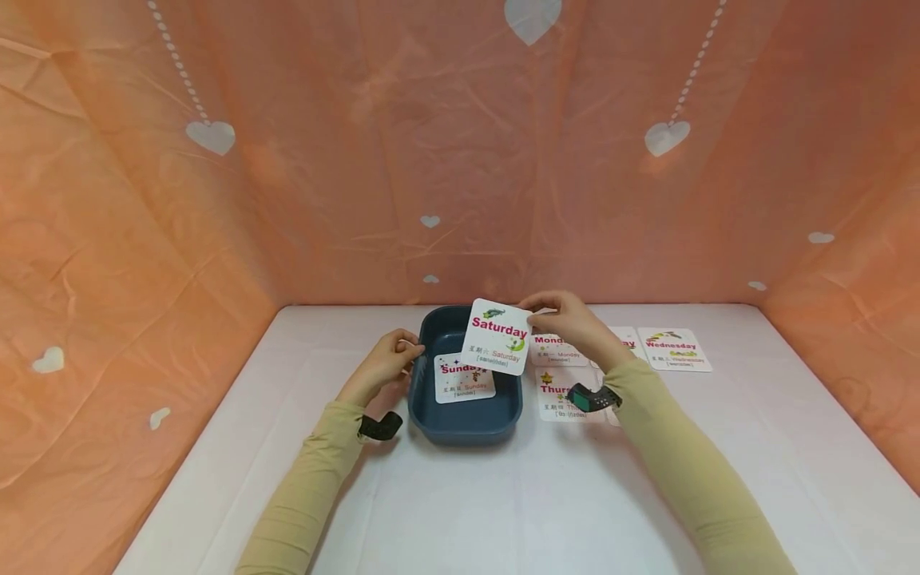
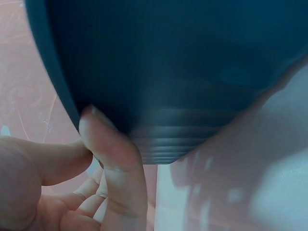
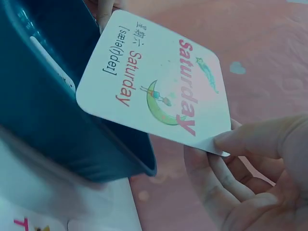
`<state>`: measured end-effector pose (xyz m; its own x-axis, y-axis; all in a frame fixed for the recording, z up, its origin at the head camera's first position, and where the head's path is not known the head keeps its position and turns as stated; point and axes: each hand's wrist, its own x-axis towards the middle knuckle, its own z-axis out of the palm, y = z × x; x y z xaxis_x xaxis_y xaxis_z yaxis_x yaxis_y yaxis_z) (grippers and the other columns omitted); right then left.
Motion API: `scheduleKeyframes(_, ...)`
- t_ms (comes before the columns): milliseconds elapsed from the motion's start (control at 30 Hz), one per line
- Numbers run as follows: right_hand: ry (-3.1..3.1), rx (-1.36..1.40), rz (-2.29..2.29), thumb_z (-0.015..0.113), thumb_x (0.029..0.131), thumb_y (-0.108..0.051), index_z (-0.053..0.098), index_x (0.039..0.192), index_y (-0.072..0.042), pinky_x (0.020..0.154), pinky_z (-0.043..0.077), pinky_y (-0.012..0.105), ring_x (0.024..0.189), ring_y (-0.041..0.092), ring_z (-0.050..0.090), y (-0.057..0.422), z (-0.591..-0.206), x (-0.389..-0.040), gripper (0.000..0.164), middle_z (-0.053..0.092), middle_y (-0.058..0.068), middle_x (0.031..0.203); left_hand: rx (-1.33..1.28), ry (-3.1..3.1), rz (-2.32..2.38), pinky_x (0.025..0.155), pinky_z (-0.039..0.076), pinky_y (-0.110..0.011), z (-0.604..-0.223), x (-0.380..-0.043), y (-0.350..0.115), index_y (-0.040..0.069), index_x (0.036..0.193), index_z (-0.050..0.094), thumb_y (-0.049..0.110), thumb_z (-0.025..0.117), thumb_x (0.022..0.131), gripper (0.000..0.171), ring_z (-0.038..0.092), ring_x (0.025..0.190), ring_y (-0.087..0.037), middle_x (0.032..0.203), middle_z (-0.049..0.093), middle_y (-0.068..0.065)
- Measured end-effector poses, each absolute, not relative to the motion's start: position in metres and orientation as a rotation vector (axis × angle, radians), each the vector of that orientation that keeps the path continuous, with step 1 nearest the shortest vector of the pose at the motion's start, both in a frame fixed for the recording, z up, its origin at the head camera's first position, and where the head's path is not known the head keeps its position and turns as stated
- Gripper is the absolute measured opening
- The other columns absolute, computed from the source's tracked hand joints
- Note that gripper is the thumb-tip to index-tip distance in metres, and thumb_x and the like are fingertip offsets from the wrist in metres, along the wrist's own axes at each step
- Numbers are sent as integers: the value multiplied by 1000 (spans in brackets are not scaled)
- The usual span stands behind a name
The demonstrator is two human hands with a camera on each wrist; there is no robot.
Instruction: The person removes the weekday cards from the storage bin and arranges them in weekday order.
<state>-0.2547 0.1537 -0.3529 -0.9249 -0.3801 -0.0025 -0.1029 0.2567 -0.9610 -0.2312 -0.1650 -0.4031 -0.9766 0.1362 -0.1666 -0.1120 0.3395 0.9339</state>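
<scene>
A white card printed "Saturday" (image 1: 497, 339) is pinched at its right corner by my right hand (image 1: 571, 326), thumb on top and fingers beneath. It hangs tilted over the right rim of a dark blue plastic bin (image 1: 460, 427). Inside the bin a "Sunday" card (image 1: 463, 387) lies partly covered by the held card. My left hand (image 1: 384, 363) pinches the bin's left rim between thumb and forefinger; the left wrist view shows this hand (image 2: 113, 168) at the ribbed outer wall (image 2: 178, 130).
Right of the bin, cards lie in rows on the white table (image 1: 446, 519): "Monday" (image 1: 549, 355), "Thursday" (image 1: 557, 407) and "Wednesday" (image 1: 676, 350), plus others partly hidden by my right arm. An orange cloth with hearts (image 1: 402, 160) hangs behind and at both sides.
</scene>
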Motion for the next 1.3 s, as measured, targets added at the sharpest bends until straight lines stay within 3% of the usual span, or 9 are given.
scheduleKeyframes(133,2306,-422,-1733,57,93,-2,56,121,5,92,45,50,97,28,65,165,-356,-249,29,55,22,122,7,2387,1685,51,41,-27,-404,-230,-165,-1,112,48,13,55,98,21,53,59,-15,72,54,-5)
scheduleKeyframes(367,2349,-419,-1728,57,92,-2,58,120,5,86,48,35,92,23,64,186,-361,-240,29,59,22,117,14,2411,1653,52,42,-27,-406,-229,-167,-1,113,48,14,55,98,22,54,62,-16,74,55,-6)
scheduleKeyframes(633,2364,-353,-1716,59,94,-9,57,123,0,95,41,45,98,25,65,214,-363,-233,31,61,19,118,14,2418,1659,51,42,-26,-406,-229,-169,-1,111,49,13,55,98,20,53,61,-16,72,54,-5)
scheduleKeyframes(767,2401,-355,-1688,60,94,-10,56,124,1,95,42,43,101,26,64,228,-363,-229,32,60,19,119,8,2408,1667,51,41,-26,-406,-229,-168,-1,111,48,13,55,98,20,53,61,-16,72,54,-5)
scheduleKeyframes(967,2480,-307,-1637,59,95,-12,56,124,3,89,44,32,97,20,65,252,-367,-222,32,64,17,114,22,2403,1676,51,41,-27,-406,-229,-168,-1,110,48,12,55,98,19,53,60,-16,72,55,-5)
scheduleKeyframes(1167,2523,-243,-1589,56,97,-17,53,128,3,89,41,33,96,14,63,283,-369,-210,37,64,12,114,18,2387,1679,50,41,-27,-404,-228,-166,0,110,48,12,55,98,19,54,59,-16,71,55,-3)
scheduleKeyframes(1300,2561,-192,-1573,54,99,-21,52,129,3,86,47,28,96,7,61,307,-373,-204,38,63,5,113,27,2391,1681,50,41,-27,-402,-228,-164,-1,110,48,11,55,97,19,54,59,-15,71,54,-3)
